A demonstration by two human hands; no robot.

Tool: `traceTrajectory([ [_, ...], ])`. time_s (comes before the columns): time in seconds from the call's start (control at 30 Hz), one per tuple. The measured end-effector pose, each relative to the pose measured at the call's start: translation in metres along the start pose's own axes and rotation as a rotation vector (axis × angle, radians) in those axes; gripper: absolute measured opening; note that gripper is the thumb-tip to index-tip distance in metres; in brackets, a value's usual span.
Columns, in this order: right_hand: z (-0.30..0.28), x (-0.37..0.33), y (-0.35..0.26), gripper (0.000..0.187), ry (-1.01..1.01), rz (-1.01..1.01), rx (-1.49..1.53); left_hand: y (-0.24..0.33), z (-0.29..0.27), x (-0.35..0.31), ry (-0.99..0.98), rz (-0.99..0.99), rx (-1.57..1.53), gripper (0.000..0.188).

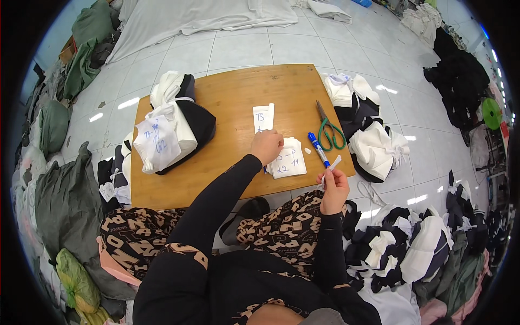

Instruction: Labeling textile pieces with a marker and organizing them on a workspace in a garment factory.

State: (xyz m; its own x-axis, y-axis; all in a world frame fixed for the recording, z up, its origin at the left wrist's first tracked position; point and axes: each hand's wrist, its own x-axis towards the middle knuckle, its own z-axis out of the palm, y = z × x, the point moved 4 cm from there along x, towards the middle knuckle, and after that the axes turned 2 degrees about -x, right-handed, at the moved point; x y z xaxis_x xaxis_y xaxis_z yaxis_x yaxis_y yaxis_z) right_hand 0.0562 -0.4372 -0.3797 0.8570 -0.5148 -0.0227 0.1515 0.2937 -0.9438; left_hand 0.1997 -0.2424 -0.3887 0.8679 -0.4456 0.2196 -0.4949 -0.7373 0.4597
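Observation:
Over the middle of the wooden table (230,100), my left hand (266,147) is closed, fingers curled. It lies between a small white slip with blue handwriting (263,115) and a stack of white cloth pieces (290,162), also marked in blue. What its fingers grip, if anything, is hidden. At the table's near right edge my right hand (335,192) pinches a narrow white cloth strip (336,162), which sticks up past the fingertips. A blue marker (318,149) lies just beyond that hand. Next to the marker rest green-handled scissors (330,132), blades pointing away.
On the table's left stands a tied black-and-white cloth bundle (181,127) with a handwritten label (157,140). More tied bundles (376,149) sit right of the table. Cloth pieces (390,249) pile up at lower right, and dark green fabric (67,211) lies at left.

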Motion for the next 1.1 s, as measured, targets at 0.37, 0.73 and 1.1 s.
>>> traceTrajectory([
  [0.37,0.001,-0.001,0.024,0.014,-0.052,0.036,-0.068,-0.014,0.017,-0.003,-0.014,-0.167,-0.126,0.010],
  [0.73,-0.002,0.003,0.033,0.012,-0.084,0.062,-0.081,-0.001,0.016,-0.014,0.182,-0.074,-0.227,0.009],
  [1.1,-0.002,0.002,0.034,0.013,-0.070,0.074,-0.072,0.007,0.013,-0.021,0.190,0.121,0.184,0.014],
])
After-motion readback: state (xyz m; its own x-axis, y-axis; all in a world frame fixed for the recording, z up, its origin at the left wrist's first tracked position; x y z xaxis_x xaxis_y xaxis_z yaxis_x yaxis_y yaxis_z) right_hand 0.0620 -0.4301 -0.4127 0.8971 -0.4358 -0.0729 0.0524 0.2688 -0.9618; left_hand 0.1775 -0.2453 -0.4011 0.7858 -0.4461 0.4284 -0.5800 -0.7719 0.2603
